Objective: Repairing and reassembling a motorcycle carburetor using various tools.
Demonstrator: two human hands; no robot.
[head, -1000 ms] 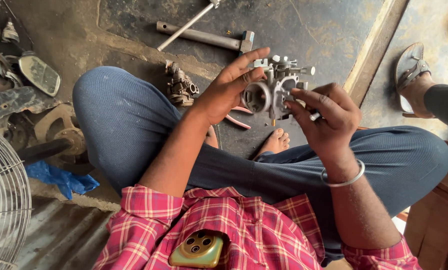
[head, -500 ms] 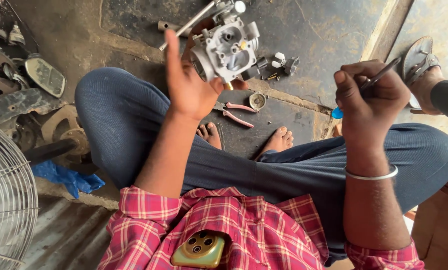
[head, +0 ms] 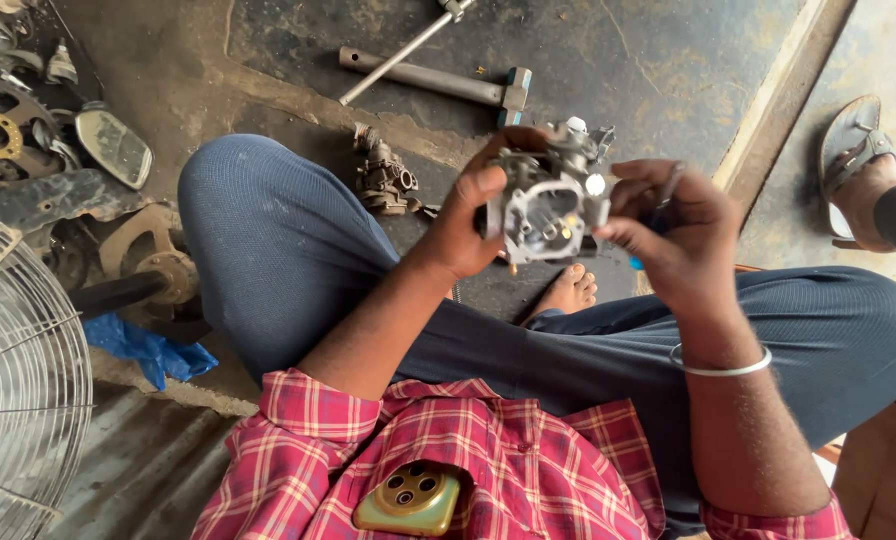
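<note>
- Dark, stained concrete floor (head: pixel 668 70) carries everything; the person sits cross-legged on it in blue trousers and a red checked shirt, one bare foot (head: pixel 568 290) showing between the knees.
- Half a second ago the grey cast-metal carburettor body (head: pixel 546 205) was lifted high in the left hand alone, with the right hand well apart at the side. Now it has come down in front of the knees, and both hands meet on it.
- Left hand (head: pixel 468 225) is clamped on the carburettor body's left side, thumb across the front, open bore turned up towards the camera.
- Right hand (head: pixel 683 235) has closed in against the body's right side; its fingers are curled round a thin dark tool with a blue tip (head: pixel 636 262), and the fingertips touch the casting. What the tool's tip is doing cannot be made out.
- Judging from this, the turning-over has given way to close two-handed handling of the part.
- Behind the hands, towards the floor's far edge, lie a long grey metal box spanner (head: pixel 428 78) and a thin steel rod (head: pixel 398 55) crossing it.
- Just beside the left knee sits a second grimy small engine part (head: pixel 383 180).
- At the left edge stand a wire fan guard (head: pixel 13 400), a rear-view mirror (head: pixel 113 145) and a crumpled blue plastic bag (head: pixel 148 350).
- Far right, another person's sandalled foot (head: pixel 858 170) rests on the floor.
</note>
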